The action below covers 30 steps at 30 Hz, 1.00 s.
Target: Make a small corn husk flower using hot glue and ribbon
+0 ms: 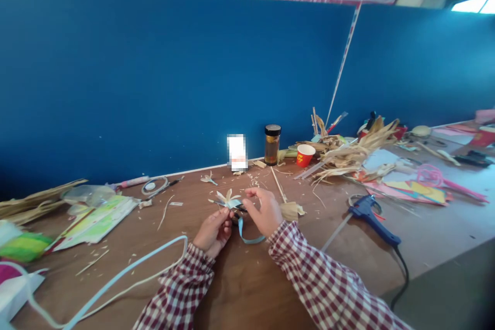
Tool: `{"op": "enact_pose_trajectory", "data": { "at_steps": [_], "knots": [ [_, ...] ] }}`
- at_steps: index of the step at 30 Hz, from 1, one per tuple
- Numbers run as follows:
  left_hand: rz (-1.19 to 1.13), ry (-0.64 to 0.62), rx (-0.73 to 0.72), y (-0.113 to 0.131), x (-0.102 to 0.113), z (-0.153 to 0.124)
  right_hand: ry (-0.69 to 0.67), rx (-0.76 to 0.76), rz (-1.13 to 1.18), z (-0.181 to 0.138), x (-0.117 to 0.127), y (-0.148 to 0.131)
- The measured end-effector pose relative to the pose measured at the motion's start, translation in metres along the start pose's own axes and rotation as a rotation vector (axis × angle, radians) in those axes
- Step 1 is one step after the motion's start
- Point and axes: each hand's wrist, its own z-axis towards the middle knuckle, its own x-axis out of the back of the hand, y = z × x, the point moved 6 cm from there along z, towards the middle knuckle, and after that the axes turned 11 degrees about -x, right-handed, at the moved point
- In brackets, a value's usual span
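Observation:
A small pale flower (pixel 228 197), its petals like dried husk, is pinched between the thumb and fingers of my left hand (pixel 214 229). Light blue material shows at its base, and a light blue strip (pixel 249 240) hangs below and curls to the right. My right hand (pixel 265 211) hovers just right of the flower, fingers bent and thumb apart from the index finger, with nothing plainly held. Between the hands lies a dark, thin object (pixel 241 208), partly hidden; its kind is unclear. Another pale flower (pixel 209 179) rests on the brown table (pixel 247 289) beyond.
A blue glue gun (pixel 373 219) with a black cord lies right. Behind stand a lidded jar (pixel 272 145), a red paper cup (pixel 305 155) and dried husks (pixel 348 157). Leftward are a pale blue looped strip (pixel 131 268), a patterned sheet (pixel 98 221) and scraps. A blue partition (pixel 174 72) rises behind.

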Motion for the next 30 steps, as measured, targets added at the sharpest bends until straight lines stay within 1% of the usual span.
{"op": "enact_pose_trajectory", "data": {
  "at_steps": [2,5,7,12,16,19,23,26,30],
  "knots": [
    [0.003,-0.008,0.006,0.0,-0.001,-0.001,-0.023,-0.023,0.035,-0.004,0.01,0.0],
    [0.009,0.017,0.017,-0.002,-0.001,-0.002,-0.145,-0.053,0.078,-0.018,0.02,0.003],
    [0.008,0.053,0.012,-0.002,0.0,-0.002,-0.203,-0.072,0.088,-0.03,0.027,0.007],
    [0.004,0.095,-0.006,-0.002,-0.001,-0.001,-0.262,-0.16,0.099,-0.06,0.046,0.023],
    [0.01,0.1,-0.015,0.0,-0.002,-0.001,-0.271,-0.228,0.078,-0.079,0.067,0.036],
    [0.01,0.095,-0.013,0.0,-0.003,-0.002,-0.238,-0.251,0.0,-0.088,0.092,0.047],
    [0.04,0.122,-0.021,0.0,0.0,-0.001,-0.115,-0.232,-0.171,-0.092,0.138,0.07],
    [0.075,0.154,-0.042,0.0,0.004,0.0,-0.017,-0.26,-0.287,-0.09,0.179,0.098],
    [0.134,0.162,-0.029,-0.002,0.007,0.003,0.176,-0.384,-0.438,-0.085,0.234,0.138]
  ]
}}
